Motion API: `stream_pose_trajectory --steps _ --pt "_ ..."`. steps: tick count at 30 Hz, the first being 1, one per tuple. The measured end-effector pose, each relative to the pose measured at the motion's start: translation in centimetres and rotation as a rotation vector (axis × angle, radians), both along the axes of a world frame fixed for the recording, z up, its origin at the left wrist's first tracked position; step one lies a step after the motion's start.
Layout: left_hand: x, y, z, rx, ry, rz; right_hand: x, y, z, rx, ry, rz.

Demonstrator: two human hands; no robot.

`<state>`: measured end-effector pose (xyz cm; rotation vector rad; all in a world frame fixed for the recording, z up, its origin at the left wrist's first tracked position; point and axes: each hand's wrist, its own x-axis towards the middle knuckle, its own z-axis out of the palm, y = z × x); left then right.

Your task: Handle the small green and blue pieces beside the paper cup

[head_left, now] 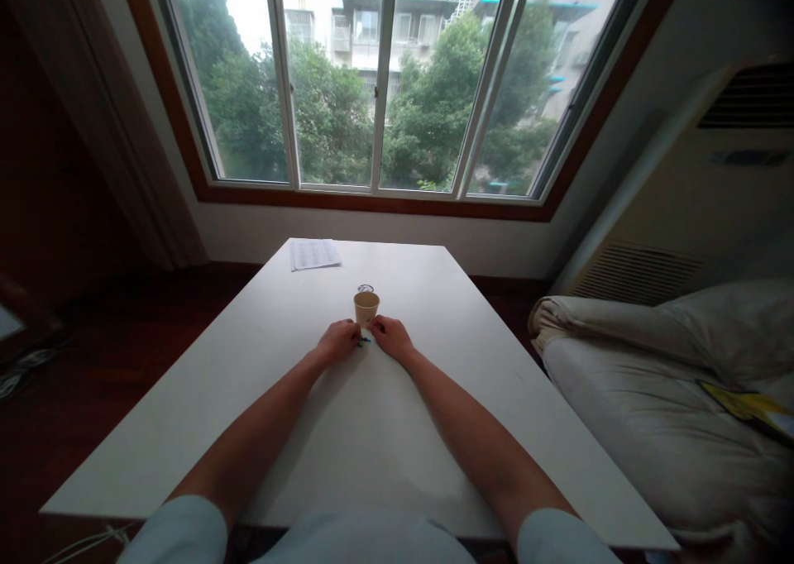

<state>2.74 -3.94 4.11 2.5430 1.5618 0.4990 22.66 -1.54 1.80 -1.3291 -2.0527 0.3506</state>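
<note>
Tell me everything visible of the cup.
The cup is tan, looks like paper, and tapers toward its base. It stands upright on the white table, mouth up, without a lid. The left hand and right hand are close at its near side; whether either touches it is unclear. Any contents can't be made out.

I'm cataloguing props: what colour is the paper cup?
The paper cup is tan; head view shows it.

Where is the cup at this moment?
The cup stands slightly left of centre in the head view, on the table, just beyond the left hand and right hand.
</note>
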Motion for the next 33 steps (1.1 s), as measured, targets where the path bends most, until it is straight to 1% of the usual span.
stream_pose_trajectory --steps 4,11,18,23,27,29,33 --pt "-0.3 0.2 -0.2 0.001 -0.052 0.021 0.0 -0.2 0.2 -0.014 0.009 0.001" --pt "0.0 0.1 -0.4 0.008 -0.115 -0.013 0.0 -0.5 0.6 -0.022 0.028 -0.001" --pt "-0.2 0.2 -0.3 0.02 -0.208 0.022 0.0 -0.4 0.5 -0.027 0.022 -0.019" --pt "-0.4 0.5 -0.6 0.0 -0.298 0.048 0.1 -0.2 0.3 -0.007 0.011 -0.018" --pt "-0.6 1.1 -0.9 -0.067 -0.44 0.078 0.0 -0.2 0.3 -0.013 0.007 -0.013" --pt "-0.6 1.4 -0.9 -0.113 -0.543 0.089 0.0 -0.2 0.3 -0.02 0.005 -0.014" --pt "-0.4 1.9 -0.5 -0.241 -0.882 0.098 0.1 -0.2 0.1 -0.014 0.011 -0.008"
